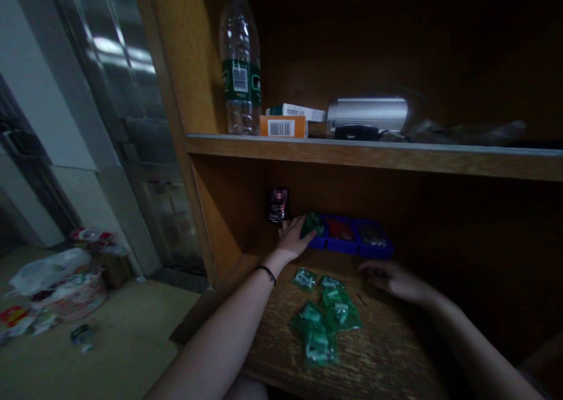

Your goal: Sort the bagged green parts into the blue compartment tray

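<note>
My left hand (292, 236) reaches to the left end of a blue compartment tray (352, 246) at the back of the wooden desk. Its fingers close on a green packet (313, 224) at the tray's left compartment. A black band circles that wrist. My right hand (389, 278) rests on the desk in front of the tray's right end, fingers loosely curled, nothing visible in them. Several green packets (323, 321) lie scattered on the desk (387, 353) between my arms. The tray's middle compartment holds red items and the right one holds clear ones.
A shelf (373, 151) above carries a plastic water bottle (240, 60), an orange box (282, 126), a white-green box and a silver cylinder (368, 115). A small dark object (278, 205) stands by the back wall. Litter and bags (57, 288) lie on the floor at left.
</note>
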Demonstrator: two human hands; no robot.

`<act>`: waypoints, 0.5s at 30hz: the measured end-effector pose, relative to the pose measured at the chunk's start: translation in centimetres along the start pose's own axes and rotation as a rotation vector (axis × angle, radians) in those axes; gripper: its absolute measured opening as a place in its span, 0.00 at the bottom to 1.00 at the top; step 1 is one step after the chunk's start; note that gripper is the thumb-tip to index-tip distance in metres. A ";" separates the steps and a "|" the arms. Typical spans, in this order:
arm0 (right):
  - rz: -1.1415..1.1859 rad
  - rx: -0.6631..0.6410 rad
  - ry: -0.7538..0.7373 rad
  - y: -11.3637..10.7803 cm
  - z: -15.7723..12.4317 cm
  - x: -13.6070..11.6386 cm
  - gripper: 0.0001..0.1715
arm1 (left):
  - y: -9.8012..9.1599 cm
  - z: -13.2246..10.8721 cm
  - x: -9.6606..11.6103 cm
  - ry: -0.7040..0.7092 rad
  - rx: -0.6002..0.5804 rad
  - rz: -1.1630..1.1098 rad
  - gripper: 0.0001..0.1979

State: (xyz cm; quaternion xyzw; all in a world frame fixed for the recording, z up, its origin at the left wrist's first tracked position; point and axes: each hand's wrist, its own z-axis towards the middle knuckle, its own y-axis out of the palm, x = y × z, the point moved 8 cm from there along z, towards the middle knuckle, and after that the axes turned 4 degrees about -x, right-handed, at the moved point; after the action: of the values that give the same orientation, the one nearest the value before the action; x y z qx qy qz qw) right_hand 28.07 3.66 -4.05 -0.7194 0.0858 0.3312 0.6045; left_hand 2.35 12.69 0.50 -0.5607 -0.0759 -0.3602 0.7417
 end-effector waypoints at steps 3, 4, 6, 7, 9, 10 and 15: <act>-0.012 -0.005 0.004 -0.1 -0.1 -0.1 0.23 | 0.2 -0.2 0.3 0.024 -0.022 0.052 0.33; -0.012 -0.004 0.007 -0.1 -0.1 -0.2 0.24 | 0.3 -0.3 0.4 0.030 -0.038 0.068 0.33; -0.010 0.002 0.012 -0.1 -0.1 -0.2 0.24 | 0.6 -0.4 0.6 0.047 -0.078 0.093 0.33; -0.010 0.006 0.014 -0.1 -0.1 -0.2 0.24 | 0.7 -0.5 0.6 0.055 -0.093 0.105 0.33; -0.009 0.010 0.015 0.0 -0.1 -0.2 0.23 | 0.9 -0.6 0.8 0.073 -0.108 0.125 0.33; -0.009 0.009 0.015 0.0 -0.1 -0.2 0.23 | 0.9 -0.6 0.8 0.080 -0.108 0.133 0.33; 0.005 0.017 0.009 -0.1 0.0 -0.1 0.24 | 1.0 -0.7 0.7 0.082 -0.082 0.133 0.34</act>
State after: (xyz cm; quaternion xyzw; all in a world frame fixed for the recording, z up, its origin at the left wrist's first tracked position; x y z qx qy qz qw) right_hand 28.04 3.65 -3.95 -0.7155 0.0931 0.3289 0.6093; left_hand 3.32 11.86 -0.14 -0.5792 0.0068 -0.3358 0.7428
